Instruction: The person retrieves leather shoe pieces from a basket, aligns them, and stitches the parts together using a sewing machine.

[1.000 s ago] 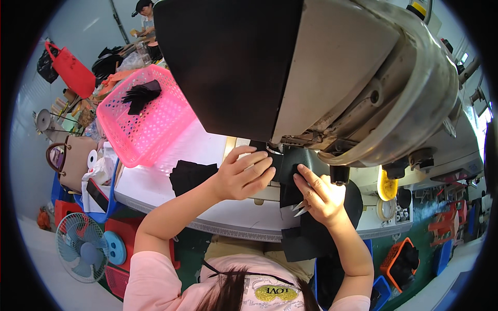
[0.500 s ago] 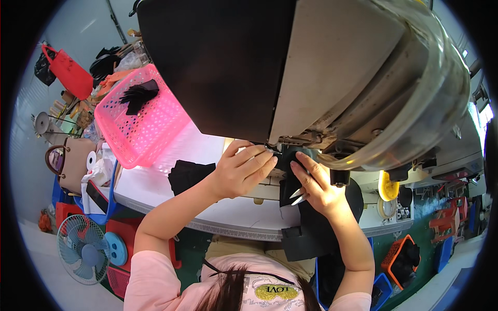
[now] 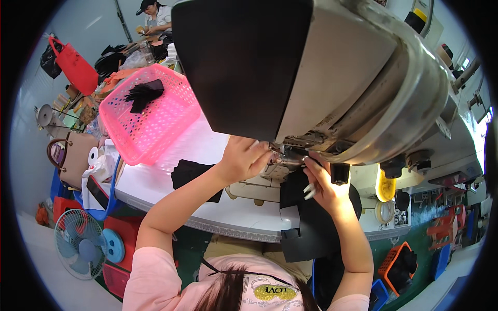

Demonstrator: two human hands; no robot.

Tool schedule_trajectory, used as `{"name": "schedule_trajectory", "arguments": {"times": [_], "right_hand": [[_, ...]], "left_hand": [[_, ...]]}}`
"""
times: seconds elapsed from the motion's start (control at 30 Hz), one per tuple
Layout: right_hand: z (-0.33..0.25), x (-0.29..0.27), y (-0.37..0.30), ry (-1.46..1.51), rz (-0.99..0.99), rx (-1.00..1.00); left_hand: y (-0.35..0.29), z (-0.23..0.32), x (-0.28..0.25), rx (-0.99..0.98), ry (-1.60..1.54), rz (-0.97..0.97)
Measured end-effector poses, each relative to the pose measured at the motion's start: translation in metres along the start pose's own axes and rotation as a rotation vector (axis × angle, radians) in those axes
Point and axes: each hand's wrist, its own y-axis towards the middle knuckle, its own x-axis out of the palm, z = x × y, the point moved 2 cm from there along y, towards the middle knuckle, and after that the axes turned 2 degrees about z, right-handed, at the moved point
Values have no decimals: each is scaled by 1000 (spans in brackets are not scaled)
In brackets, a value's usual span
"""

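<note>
A large sewing machine [image 3: 358, 88] looms over the white table. Just left of its needle area, my left hand [image 3: 241, 158] is closed, thumb and fingers pinched near small metal parts; what they hold, if anything, is hidden. On the other side, my right hand [image 3: 327, 186] has its fingertips up by the metal parts. Two pale pointed blades, seemingly of thread snips [image 3: 309, 192], stick out from between its curled fingers. Black fabric [image 3: 316, 223] hangs below the right hand over the table's front edge. More black pieces [image 3: 191, 175] lie under my left forearm.
A pink perforated basket [image 3: 148, 124] with black pieces stands on the table's left. Beyond sits another person [image 3: 157, 18]. A fan [image 3: 80, 243], a handbag [image 3: 75, 155] and a blue-rimmed bin [image 3: 111, 192] are at left. An orange crate [image 3: 397, 267] stands on the floor at right.
The view has shifted, and another person now shows at upper left. My right fingertips have moved slightly right, and the blades in that hand point more upright. My left hand stays beside the needle area.
</note>
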Motion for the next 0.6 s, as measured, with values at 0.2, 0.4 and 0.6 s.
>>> {"name": "schedule_trajectory", "arguments": {"times": [0.2,0.4,0.6], "right_hand": [[-1,-14,-23,69,-233,12],[26,-7,-55,31,-469,202],[31,6,-55,23,-540,495]], "left_hand": [[-3,-64,14,-645,-483,-12],[3,-93,14,-1095,-1112,-55],[33,-104,-39,-1068,-1388,113]]}}
